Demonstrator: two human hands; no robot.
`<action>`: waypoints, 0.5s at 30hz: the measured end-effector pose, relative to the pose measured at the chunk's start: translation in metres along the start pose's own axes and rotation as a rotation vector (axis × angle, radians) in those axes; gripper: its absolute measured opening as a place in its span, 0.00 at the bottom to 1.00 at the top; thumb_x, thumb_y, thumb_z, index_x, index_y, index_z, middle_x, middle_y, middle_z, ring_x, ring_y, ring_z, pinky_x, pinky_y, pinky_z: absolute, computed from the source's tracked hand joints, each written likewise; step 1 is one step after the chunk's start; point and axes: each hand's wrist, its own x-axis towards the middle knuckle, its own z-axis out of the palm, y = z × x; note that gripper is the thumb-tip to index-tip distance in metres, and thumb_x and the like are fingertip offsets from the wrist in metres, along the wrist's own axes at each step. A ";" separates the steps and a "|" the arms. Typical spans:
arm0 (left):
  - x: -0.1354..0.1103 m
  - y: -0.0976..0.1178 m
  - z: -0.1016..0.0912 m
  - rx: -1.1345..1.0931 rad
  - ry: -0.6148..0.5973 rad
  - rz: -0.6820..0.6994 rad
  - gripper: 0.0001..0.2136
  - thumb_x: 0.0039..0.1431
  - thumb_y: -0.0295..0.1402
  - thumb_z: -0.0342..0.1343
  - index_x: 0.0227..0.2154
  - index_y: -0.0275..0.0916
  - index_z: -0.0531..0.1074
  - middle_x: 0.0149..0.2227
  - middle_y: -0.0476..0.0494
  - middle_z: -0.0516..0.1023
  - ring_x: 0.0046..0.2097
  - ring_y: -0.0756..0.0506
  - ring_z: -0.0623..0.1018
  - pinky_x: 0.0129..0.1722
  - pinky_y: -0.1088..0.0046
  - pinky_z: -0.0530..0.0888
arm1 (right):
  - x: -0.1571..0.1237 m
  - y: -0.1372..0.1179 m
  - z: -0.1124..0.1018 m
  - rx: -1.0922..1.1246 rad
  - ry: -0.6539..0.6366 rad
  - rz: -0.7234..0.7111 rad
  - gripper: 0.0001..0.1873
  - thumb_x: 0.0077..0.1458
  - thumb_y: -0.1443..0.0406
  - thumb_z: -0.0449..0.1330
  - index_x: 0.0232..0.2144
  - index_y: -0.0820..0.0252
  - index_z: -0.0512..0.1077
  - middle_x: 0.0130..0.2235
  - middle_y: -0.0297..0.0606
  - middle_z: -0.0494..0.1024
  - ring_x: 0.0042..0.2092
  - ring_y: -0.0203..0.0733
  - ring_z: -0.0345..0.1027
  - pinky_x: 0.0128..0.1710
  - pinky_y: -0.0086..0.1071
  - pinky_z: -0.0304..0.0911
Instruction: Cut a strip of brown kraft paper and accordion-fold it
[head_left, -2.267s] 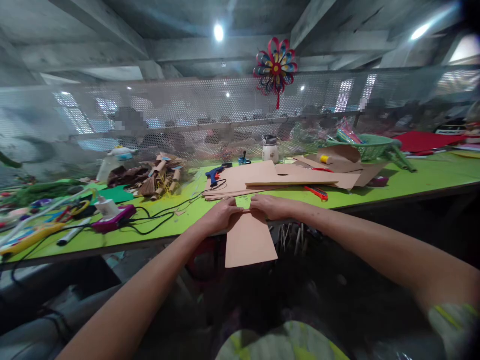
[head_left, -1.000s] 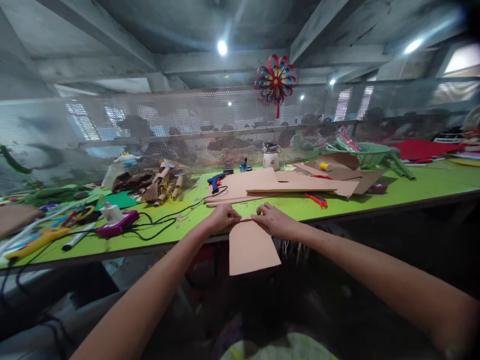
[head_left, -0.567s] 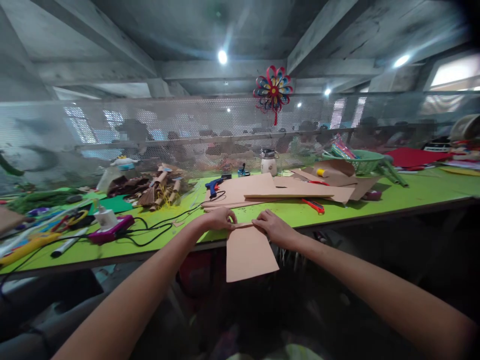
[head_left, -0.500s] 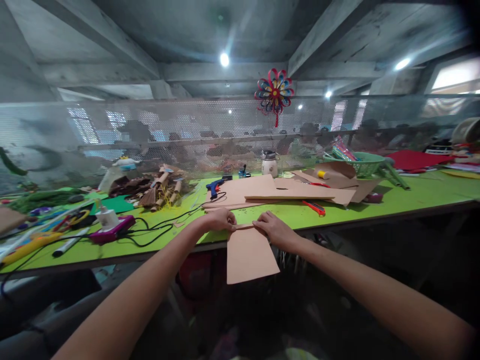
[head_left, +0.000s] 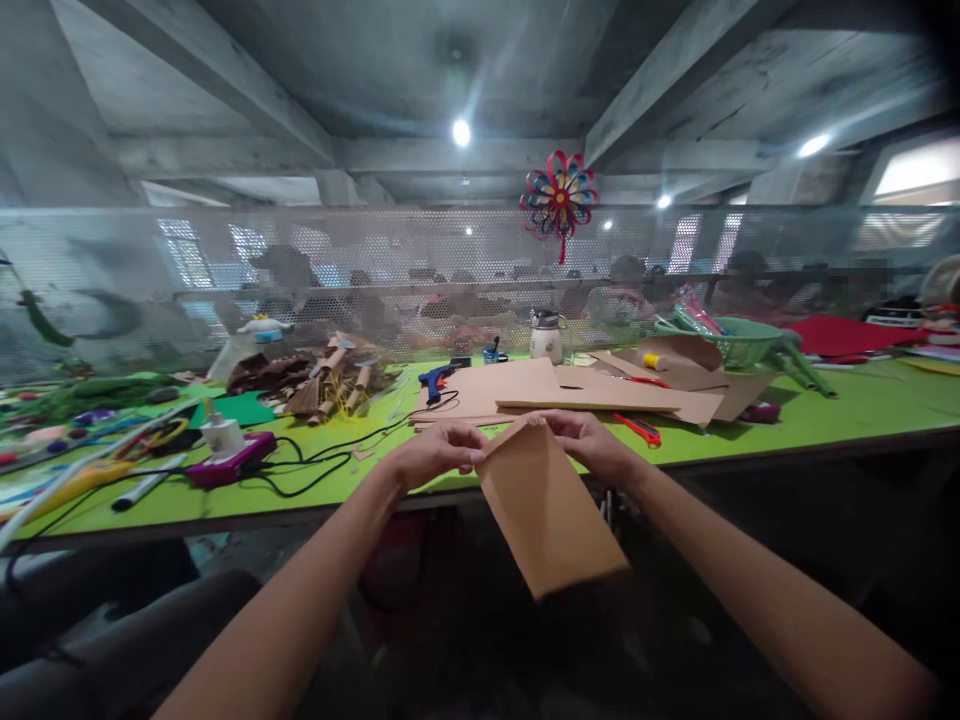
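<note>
A piece of brown kraft cardboard hangs tilted past the table's front edge, with a narrow folded strip along its top. My left hand pinches its upper left corner between thumb and fingers. At the upper right corner, my right hand grips the same piece, its fingertips partly hidden behind it. Beyond my hands lie flat brown cardboard sheets and a red utility knife. A blue hot glue gun rests at the sheets' left end.
A purple power strip with black cords lies left on the green table. Behind it is a heap of brown paper scraps. A white jar and a green basket stand toward the back, before a perforated screen.
The cardboard has turned and tilted, its lower end swinging right and down. Both hands still hold its top edge, the right one now further right. The view has shifted slightly.
</note>
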 end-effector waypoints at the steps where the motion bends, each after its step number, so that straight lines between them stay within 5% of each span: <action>1: 0.000 -0.003 0.005 -0.067 -0.022 -0.008 0.13 0.40 0.35 0.66 0.29 0.31 0.75 0.26 0.48 0.73 0.27 0.53 0.68 0.28 0.78 0.63 | 0.000 -0.011 0.003 -0.012 -0.070 -0.006 0.25 0.51 0.61 0.61 0.51 0.60 0.67 0.48 0.44 0.72 0.48 0.43 0.66 0.46 0.36 0.62; 4: 0.003 -0.013 0.023 -0.230 -0.081 -0.005 0.15 0.35 0.34 0.68 0.27 0.31 0.75 0.24 0.47 0.72 0.27 0.52 0.70 0.29 0.76 0.65 | 0.002 -0.047 0.013 -0.129 -0.362 -0.099 0.26 0.52 0.61 0.61 0.53 0.60 0.66 0.47 0.43 0.70 0.47 0.43 0.64 0.46 0.35 0.61; 7: 0.007 -0.023 0.041 -0.306 -0.112 0.044 0.15 0.29 0.35 0.70 0.21 0.31 0.73 0.21 0.48 0.70 0.25 0.51 0.70 0.27 0.74 0.67 | 0.003 -0.075 0.021 -0.393 -0.502 -0.234 0.22 0.52 0.61 0.61 0.50 0.59 0.69 0.43 0.41 0.69 0.46 0.41 0.62 0.49 0.37 0.58; 12: 0.012 -0.039 0.067 -0.361 -0.158 0.126 0.20 0.25 0.44 0.70 0.16 0.34 0.70 0.22 0.46 0.68 0.26 0.48 0.69 0.26 0.70 0.68 | 0.001 -0.086 0.031 -0.423 -0.545 -0.287 0.12 0.53 0.60 0.60 0.37 0.61 0.74 0.39 0.39 0.69 0.39 0.36 0.64 0.43 0.33 0.61; 15: 0.013 -0.041 0.070 -0.126 -0.107 0.154 0.24 0.28 0.52 0.66 0.19 0.35 0.70 0.22 0.44 0.69 0.27 0.47 0.70 0.27 0.68 0.69 | -0.003 -0.079 0.036 -0.311 -0.489 -0.255 0.11 0.52 0.59 0.61 0.32 0.63 0.73 0.37 0.39 0.71 0.37 0.36 0.66 0.40 0.32 0.63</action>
